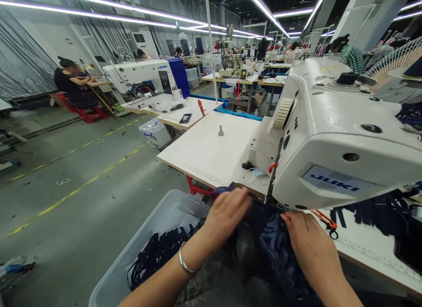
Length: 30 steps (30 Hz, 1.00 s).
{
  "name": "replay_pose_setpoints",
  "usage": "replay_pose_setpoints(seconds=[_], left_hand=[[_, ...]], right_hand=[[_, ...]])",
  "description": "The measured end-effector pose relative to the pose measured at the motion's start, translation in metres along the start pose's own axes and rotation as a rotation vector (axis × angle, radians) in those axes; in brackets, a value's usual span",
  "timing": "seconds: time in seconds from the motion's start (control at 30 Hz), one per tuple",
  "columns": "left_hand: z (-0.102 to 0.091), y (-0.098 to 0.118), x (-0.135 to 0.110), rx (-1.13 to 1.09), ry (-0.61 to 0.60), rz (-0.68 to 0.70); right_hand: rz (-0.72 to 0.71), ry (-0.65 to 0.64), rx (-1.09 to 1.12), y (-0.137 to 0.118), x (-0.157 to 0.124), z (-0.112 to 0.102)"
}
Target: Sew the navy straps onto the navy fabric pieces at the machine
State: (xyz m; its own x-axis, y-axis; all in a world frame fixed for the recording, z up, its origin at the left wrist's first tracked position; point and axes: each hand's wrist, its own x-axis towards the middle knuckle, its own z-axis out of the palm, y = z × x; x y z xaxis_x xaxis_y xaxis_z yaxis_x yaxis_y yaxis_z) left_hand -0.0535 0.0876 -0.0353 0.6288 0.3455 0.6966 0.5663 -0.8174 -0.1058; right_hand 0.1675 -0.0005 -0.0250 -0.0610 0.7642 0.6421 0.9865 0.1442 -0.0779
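A white JUKI sewing machine [332, 166] stands on the worktable in front of me. Dark navy fabric [273, 236] hangs over the table's front edge, below the machine's head. My right hand [308, 236] pinches the fabric close to the needle area, thumb and index finger together. Over the left part of the fabric is my left hand [229, 210], its fingers smeared by motion, so their grip is unclear. A silver bangle [185, 259] circles the left wrist. Orange-handled thread snips [326, 221] lie on the table to the right of my right hand.
A translucent plastic bin [132, 258] with navy strips [161, 250] stands left below the table. More navy pieces [376, 212] lie at the right. A grey cone-shaped piece [220, 131] stands on the white tabletop [198, 153]. A person [74, 82] sits far left.
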Motion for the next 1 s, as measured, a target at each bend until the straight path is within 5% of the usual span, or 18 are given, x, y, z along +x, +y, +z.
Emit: replay_pose_setpoints(seconds=[0.1,0.23,0.33,0.57,1.0], left_hand=[[0.0,0.023,0.007,0.002,-0.203,0.365],[0.0,0.043,0.017,-0.072,-0.305,0.358],[-0.002,0.044,0.019,-0.111,-0.32,0.304],[-0.004,0.039,0.02,-0.184,-0.335,0.183],[-0.004,0.037,0.024,-0.186,-0.355,0.167]], right_hand=[[0.139,-0.108,0.164,0.005,-0.007,0.006],[0.627,-0.281,0.703,0.018,-0.022,0.012],[0.808,-0.285,0.911,0.024,-0.023,0.015],[0.667,-0.208,0.78,0.029,-0.014,0.019],[0.686,-0.271,0.614,0.032,-0.012,0.023]])
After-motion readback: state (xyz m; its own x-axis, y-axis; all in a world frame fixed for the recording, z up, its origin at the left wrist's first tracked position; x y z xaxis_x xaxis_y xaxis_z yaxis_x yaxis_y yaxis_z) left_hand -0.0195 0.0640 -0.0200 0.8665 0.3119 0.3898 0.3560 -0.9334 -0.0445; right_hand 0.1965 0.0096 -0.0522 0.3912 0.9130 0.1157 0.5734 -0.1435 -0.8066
